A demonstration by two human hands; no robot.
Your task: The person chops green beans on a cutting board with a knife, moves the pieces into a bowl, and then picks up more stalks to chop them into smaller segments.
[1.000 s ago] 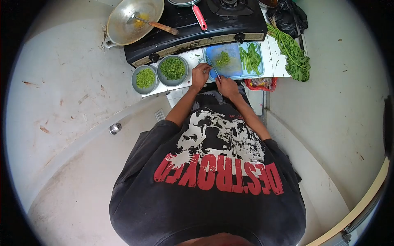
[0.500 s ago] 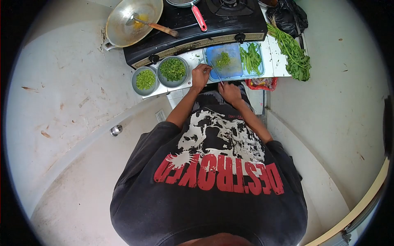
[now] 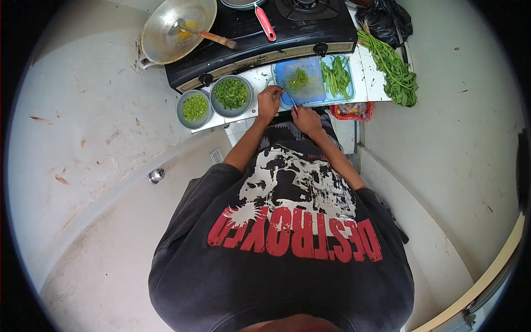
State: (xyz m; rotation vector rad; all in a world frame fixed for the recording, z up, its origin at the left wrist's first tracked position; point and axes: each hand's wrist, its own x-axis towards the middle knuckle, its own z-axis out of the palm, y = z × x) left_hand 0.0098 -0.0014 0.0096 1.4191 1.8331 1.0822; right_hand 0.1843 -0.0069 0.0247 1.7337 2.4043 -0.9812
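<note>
My right hand (image 3: 307,119) is shut on a knife (image 3: 289,95), and the thin blade points up-left over the near left corner of a blue cutting board (image 3: 310,91). A small pile of chopped greens (image 3: 298,79) lies on the board beyond the blade. My left hand (image 3: 269,102) sits with curled fingers at the board's left edge, next to the knife tip. What lies under its fingers is hidden. Whole long beans (image 3: 336,77) lie on the tray just right of the board.
Two metal bowls of chopped greens, a small one (image 3: 194,108) and a larger one (image 3: 232,93), stand left of my left hand. Behind is a black stove (image 3: 276,41) with a wok (image 3: 166,33) and a red-handled pan (image 3: 264,22). Leafy stalks (image 3: 392,69) lie at right.
My right hand drew back toward my body with the knife, then moved forward to the board's near edge again. My left hand stayed at the board's left edge.
</note>
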